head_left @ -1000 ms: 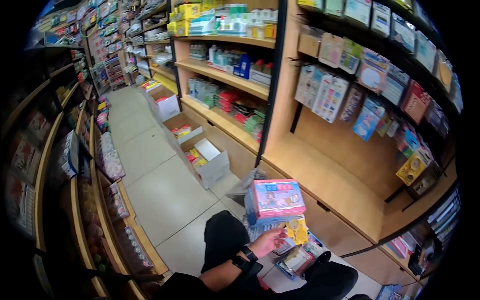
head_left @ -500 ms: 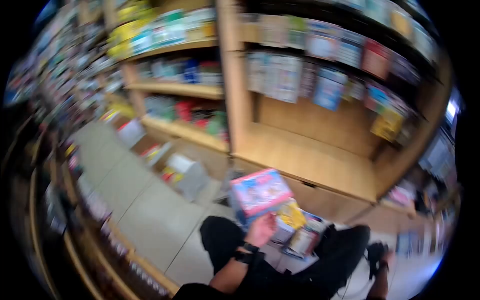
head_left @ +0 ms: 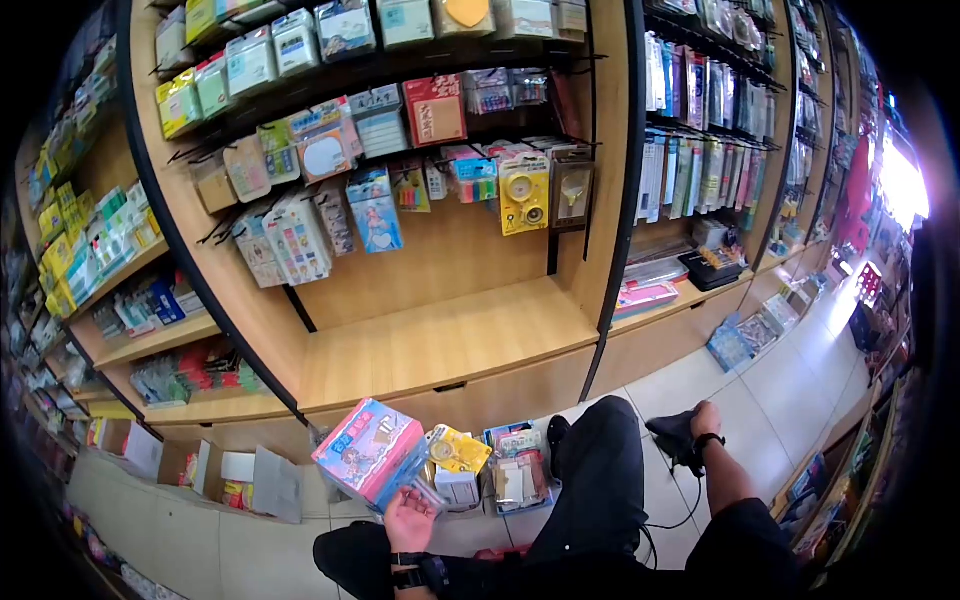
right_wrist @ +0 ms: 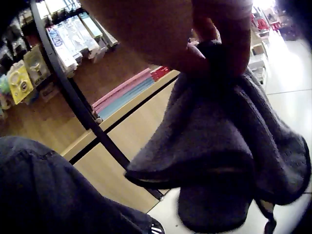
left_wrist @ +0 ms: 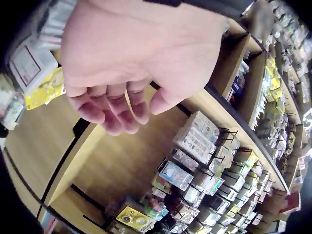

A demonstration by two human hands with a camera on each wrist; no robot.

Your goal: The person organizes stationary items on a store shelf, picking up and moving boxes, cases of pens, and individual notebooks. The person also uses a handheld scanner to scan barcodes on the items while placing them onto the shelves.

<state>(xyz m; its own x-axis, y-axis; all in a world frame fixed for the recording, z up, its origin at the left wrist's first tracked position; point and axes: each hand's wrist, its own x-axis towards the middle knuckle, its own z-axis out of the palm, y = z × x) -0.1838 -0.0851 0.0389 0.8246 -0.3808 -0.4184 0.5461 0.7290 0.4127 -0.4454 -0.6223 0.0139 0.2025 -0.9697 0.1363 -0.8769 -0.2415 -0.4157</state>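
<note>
Down on the floor tiles: pink box, glossy printed cardboard, tilted beside a heap of clear packs
Left hand: just under the box, fingers loosely curled, holding nothing; touching it or not, can't tell
Right hand: pinching a dark grey cloth, fuzzy, hanging in soft folds
Progress: early days I reckon, wooden shelf is bare, stock all sits on the floor
Around: yellow pack, flat carded goods on hooks
</note>
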